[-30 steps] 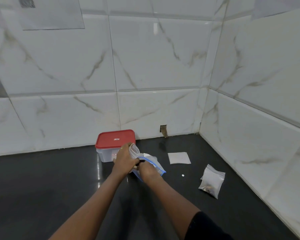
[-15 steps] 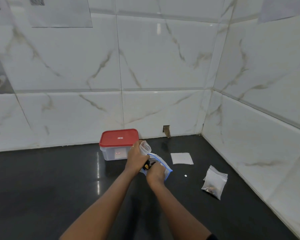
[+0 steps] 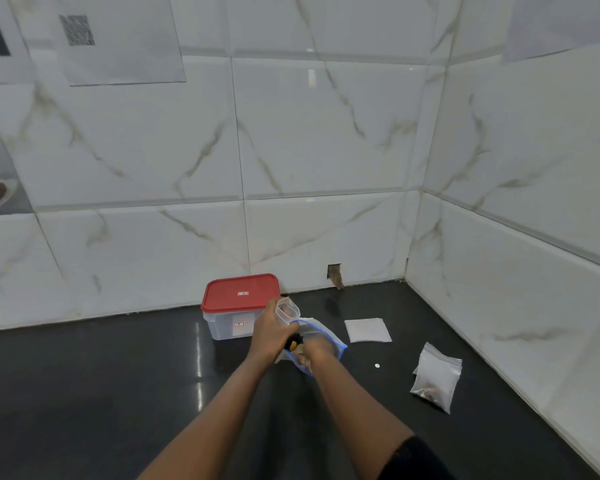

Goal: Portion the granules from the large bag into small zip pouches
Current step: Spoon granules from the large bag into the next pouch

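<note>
Toward the back edge of the counter, the left grip holds the small pouch mouth-up, just beside the large bag; the right grip, at the bag's mouth, cannot be read.

Right hand fingers hidden in large bag

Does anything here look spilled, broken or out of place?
A small rectangular hole gapes in the wall tile just above the black counter, brownish inside. A tiny white speck lies loose on the counter.

Left hand, right hand, large bag shifted right, nearer paper square.
</note>
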A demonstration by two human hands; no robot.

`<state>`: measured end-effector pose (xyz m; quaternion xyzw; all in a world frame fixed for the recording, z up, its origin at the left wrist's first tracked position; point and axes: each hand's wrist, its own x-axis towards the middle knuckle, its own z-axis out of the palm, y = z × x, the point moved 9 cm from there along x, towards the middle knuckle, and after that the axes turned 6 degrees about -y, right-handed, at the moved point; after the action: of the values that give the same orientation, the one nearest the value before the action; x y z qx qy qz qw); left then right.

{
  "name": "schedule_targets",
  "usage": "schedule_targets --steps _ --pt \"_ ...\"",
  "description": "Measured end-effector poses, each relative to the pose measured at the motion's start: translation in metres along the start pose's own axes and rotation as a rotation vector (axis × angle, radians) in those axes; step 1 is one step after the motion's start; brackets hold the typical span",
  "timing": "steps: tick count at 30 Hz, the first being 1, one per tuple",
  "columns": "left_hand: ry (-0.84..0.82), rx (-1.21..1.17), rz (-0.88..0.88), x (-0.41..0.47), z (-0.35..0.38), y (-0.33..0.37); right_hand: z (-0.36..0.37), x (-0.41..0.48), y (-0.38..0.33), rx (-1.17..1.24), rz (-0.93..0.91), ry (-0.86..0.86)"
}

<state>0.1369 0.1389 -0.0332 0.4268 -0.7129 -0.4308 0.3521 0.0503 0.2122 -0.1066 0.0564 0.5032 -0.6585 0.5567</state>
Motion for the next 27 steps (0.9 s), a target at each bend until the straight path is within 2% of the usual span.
schedule_targets --steps 6,8,13,22,27 --pt "-0.026 0.044 0.025 0.003 0.000 -0.002 0.013 0.005 -0.002 -0.060 -0.004 -0.145" --pt "-0.038 0.049 0.030 0.003 0.000 -0.002 0.017 0.010 -0.001 0.030 0.005 -0.193" --pt "-0.029 0.054 0.027 0.005 -0.006 -0.002 0.011 0.021 0.002 0.029 0.020 -0.062" --pt "-0.017 0.115 0.058 0.006 -0.003 0.006 0.018 0.012 -0.008 -0.103 0.028 -0.103" --pt "0.060 0.148 0.042 0.007 -0.009 0.006 0.017 0.003 -0.010 -0.044 0.012 -0.053"
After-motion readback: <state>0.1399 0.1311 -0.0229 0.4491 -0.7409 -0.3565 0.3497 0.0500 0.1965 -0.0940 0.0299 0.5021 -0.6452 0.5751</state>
